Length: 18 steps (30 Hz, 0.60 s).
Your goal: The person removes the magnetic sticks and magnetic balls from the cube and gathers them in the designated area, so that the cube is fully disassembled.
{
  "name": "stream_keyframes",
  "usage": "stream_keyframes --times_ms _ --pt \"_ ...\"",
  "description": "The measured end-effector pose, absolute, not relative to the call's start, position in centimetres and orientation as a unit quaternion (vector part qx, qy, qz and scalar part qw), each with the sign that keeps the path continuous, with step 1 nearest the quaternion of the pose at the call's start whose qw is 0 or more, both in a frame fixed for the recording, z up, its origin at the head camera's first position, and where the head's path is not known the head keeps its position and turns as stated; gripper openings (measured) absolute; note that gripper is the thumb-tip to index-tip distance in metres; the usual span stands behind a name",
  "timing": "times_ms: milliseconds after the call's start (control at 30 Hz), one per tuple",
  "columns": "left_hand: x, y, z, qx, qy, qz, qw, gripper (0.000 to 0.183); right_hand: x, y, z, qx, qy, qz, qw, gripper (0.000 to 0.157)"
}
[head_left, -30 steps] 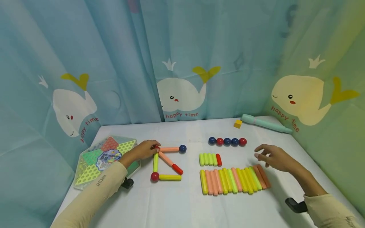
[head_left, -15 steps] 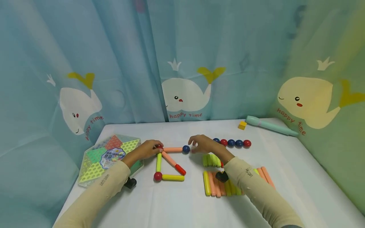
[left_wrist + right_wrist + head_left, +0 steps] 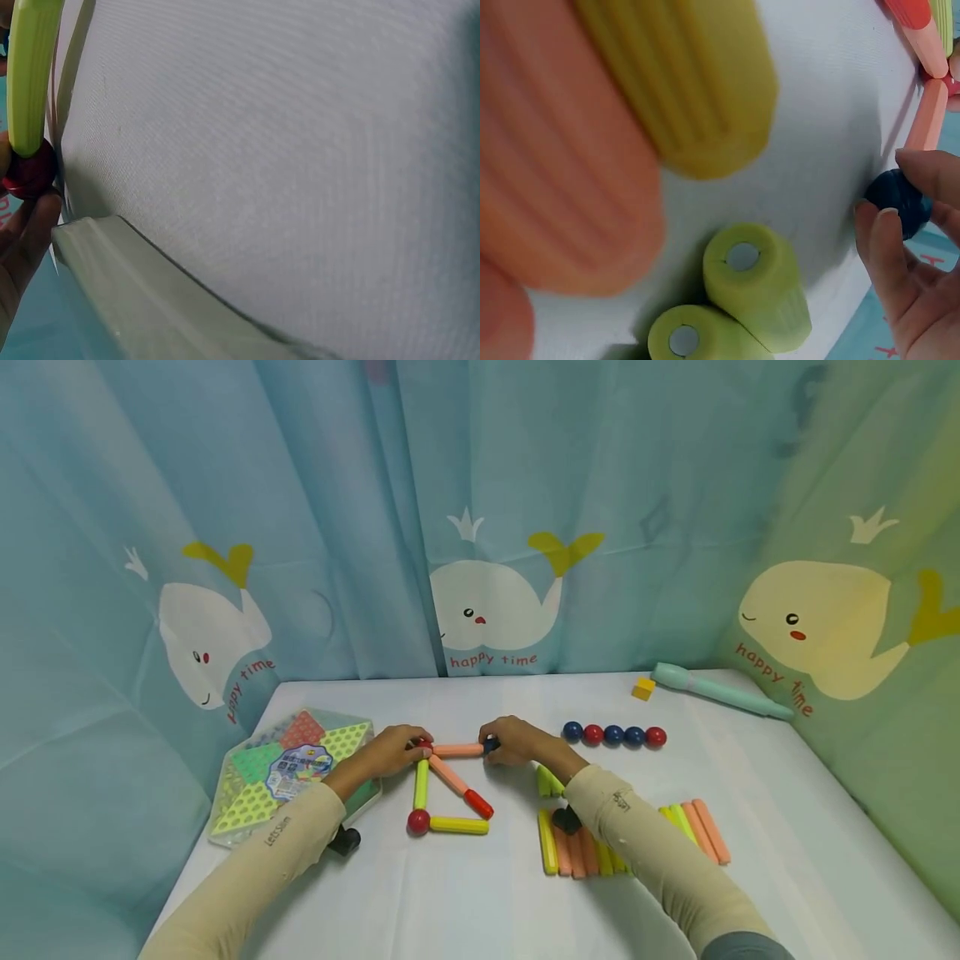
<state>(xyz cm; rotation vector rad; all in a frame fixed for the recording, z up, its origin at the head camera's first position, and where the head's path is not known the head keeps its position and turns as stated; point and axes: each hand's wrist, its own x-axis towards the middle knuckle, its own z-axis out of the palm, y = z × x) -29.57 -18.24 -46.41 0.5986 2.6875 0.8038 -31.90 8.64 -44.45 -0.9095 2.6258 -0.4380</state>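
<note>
My left hand (image 3: pixel 393 752) pinches a red ball (image 3: pixel 31 174) at the upper left corner of a stick-and-ball shape. From that ball run a yellow-green stick (image 3: pixel 421 785), an orange stick (image 3: pixel 459 750) to the right, and a slanting orange stick (image 3: pixel 447 774) ending in a short red stick (image 3: pixel 478 803). Below, another red ball (image 3: pixel 418 822) joins a yellow stick (image 3: pixel 459 826). My right hand (image 3: pixel 517 742) holds the dark blue ball (image 3: pixel 897 202) at the right end of the upper orange stick, thumb and fingers around it.
A row of blue and red balls (image 3: pixel 613 736) lies right of my right hand. Long sticks (image 3: pixel 550 843) and short green sticks (image 3: pixel 757 285) lie partly under my right forearm. A clear box (image 3: pixel 247 785) stands left; a yellow cube (image 3: pixel 643 688) and a mint-green tool (image 3: pixel 720 691) lie at the back.
My right hand has come left from beside the stick row across to the blue ball and taken hold of it. My left hand stays on the red ball.
</note>
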Motion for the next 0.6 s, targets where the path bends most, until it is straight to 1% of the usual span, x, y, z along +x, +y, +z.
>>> stream_keyframes --times_ms 200,333,500,600 --pt "-29.6 -18.1 -46.2 0.206 0.928 0.277 0.141 0.028 -31.8 8.8 -44.4 -0.31 0.923 -0.156 0.165 0.018" --pt "-29.6 -18.1 -46.2 0.203 0.93 0.271 0.142 0.029 -31.9 10.2 -43.9 -0.302 0.915 -0.206 0.172 0.024" --pt "-29.5 -18.1 -46.3 0.203 0.93 0.27 0.144 0.029 -31.1 14.9 -42.1 -0.277 0.897 -0.29 0.185 0.041" --pt "-29.5 -18.2 -46.3 0.2 0.93 0.272 0.144 0.029 -30.3 19.3 -41.0 -0.267 0.891 -0.331 0.158 0.042"
